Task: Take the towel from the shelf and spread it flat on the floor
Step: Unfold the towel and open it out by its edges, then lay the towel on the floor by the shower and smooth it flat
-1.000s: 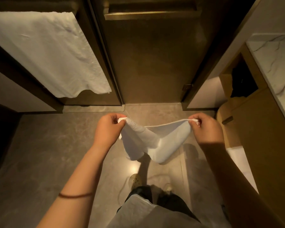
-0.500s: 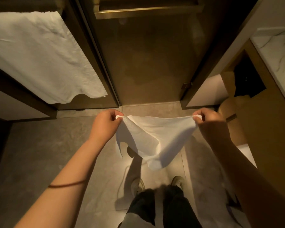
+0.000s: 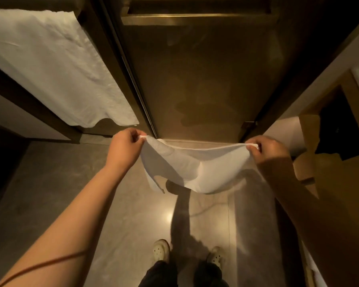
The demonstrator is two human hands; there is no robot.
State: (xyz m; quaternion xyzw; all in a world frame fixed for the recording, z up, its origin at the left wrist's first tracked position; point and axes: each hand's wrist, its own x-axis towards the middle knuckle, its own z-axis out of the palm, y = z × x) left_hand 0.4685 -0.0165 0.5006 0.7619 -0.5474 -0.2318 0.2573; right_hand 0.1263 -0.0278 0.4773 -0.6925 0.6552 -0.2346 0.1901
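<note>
The left hand (image 3: 123, 149) and right hand (image 3: 267, 151) each keep a grip pinching one top corner of the thin white cloth towel (image 3: 197, 168). It sags between them in the air above the glossy grey tiled floor (image 3: 50, 193), before a dark brown door (image 3: 195, 79). A larger white towel (image 3: 50, 65) hangs at left.

Dim amber light, glare spot on floor (image 3: 167, 216), wide-angle bending at edges
</note>
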